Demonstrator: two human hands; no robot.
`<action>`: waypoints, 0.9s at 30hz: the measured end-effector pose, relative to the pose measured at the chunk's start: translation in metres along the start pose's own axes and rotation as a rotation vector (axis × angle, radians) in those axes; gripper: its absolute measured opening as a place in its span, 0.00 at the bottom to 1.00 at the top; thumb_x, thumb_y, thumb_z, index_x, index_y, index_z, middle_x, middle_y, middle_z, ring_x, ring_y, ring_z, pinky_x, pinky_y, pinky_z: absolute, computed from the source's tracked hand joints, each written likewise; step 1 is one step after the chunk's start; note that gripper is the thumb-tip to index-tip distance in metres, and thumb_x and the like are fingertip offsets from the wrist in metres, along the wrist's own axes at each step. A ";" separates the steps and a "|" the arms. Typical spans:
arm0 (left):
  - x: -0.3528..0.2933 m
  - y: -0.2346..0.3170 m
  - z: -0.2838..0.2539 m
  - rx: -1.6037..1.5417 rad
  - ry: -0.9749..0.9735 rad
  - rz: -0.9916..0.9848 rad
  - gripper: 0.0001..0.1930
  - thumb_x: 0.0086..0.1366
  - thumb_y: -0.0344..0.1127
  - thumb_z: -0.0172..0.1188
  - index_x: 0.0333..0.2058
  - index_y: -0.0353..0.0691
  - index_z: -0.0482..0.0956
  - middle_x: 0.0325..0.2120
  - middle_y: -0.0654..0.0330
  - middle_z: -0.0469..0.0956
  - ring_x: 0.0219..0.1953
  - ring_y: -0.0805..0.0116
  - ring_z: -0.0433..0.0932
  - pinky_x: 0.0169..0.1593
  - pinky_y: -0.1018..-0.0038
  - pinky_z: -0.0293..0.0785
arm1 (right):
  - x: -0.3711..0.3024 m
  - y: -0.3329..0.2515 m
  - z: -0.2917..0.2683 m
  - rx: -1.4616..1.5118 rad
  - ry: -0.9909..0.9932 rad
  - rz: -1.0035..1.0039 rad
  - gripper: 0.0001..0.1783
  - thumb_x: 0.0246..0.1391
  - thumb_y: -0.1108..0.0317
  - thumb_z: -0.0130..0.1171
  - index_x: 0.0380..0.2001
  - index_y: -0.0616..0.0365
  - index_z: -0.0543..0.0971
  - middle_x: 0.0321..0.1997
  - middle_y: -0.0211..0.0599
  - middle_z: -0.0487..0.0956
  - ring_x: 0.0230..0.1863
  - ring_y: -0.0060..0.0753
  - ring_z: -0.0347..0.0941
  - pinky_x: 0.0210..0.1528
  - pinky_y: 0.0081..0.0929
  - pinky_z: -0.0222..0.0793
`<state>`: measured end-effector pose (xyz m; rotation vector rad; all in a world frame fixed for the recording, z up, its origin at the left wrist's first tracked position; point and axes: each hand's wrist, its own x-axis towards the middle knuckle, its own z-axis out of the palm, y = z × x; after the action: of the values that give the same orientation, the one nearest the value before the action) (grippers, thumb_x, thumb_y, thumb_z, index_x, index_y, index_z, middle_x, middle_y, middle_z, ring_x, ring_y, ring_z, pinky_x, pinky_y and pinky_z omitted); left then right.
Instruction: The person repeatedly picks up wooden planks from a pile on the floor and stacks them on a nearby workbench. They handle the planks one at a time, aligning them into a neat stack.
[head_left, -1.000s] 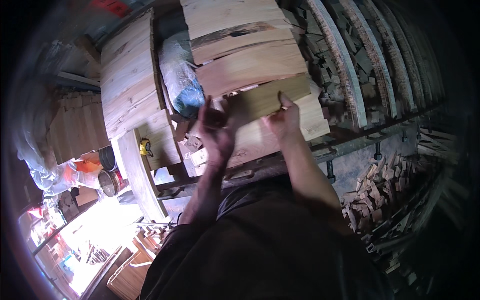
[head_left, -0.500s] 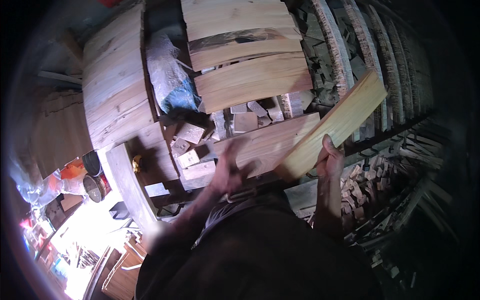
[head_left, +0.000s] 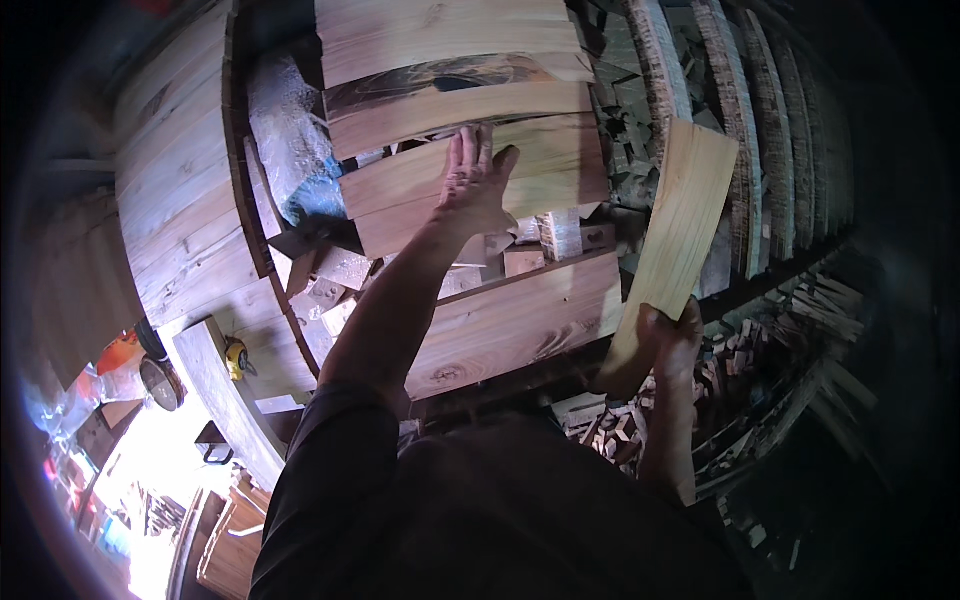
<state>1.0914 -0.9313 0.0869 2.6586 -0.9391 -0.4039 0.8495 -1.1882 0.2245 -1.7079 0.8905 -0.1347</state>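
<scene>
My left hand [head_left: 476, 185] reaches out with its fingers spread, on or just over a wide pale board [head_left: 560, 165] in the middle of the bench. In my right hand [head_left: 672, 340] is a wooden plank [head_left: 682, 215], gripped near its lower end, with the thumb over the face and its far end tilted up and to the right. Between my body and the middle boards lies another board [head_left: 520, 320], showing a knot and dark grain. Beyond the left hand is a board with dark streaked markings [head_left: 450, 82].
Joined planks [head_left: 185, 180] extend along the left, with a yellow tape measure [head_left: 236, 358] beside a loose upright board [head_left: 222, 395]. Clear plastic wrap [head_left: 285, 125] lies in a gap. Rough-edged slats [head_left: 745, 130] stand at the right, above a heap of wood offcuts [head_left: 740, 375].
My left hand has moved forward from near my body onto the middle boards, fingers spreading. The plank in my right hand has swung more upright. The view has shifted slightly.
</scene>
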 end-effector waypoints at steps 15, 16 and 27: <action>-0.091 0.038 0.039 -0.237 0.007 0.037 0.53 0.50 0.61 0.71 0.70 0.44 0.59 0.70 0.32 0.45 0.71 0.28 0.44 0.71 0.39 0.42 | 0.144 -0.106 0.141 -0.835 -0.612 -0.383 0.27 0.47 0.69 0.68 0.53 0.56 0.75 0.47 0.46 0.82 0.48 0.42 0.80 0.52 0.35 0.74; -0.094 0.040 0.037 -0.318 0.007 0.001 0.51 0.51 0.60 0.70 0.69 0.44 0.60 0.70 0.33 0.45 0.71 0.29 0.45 0.71 0.39 0.43 | 0.146 -0.114 0.163 -0.928 -0.689 -0.426 0.27 0.47 0.68 0.68 0.53 0.55 0.75 0.48 0.48 0.81 0.50 0.47 0.80 0.54 0.37 0.73; -0.210 -0.032 0.042 -0.905 0.776 -0.865 0.32 0.62 0.24 0.65 0.64 0.34 0.64 0.60 0.46 0.71 0.60 0.53 0.72 0.64 0.62 0.67 | 0.178 -0.029 0.193 -0.720 -0.345 -0.756 0.25 0.51 0.72 0.67 0.55 0.52 0.78 0.53 0.50 0.79 0.56 0.53 0.74 0.59 0.41 0.70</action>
<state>0.9378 -0.7800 0.0712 1.8989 0.5494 0.0725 1.0881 -1.1447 0.1211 -2.5782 -0.0313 -0.0119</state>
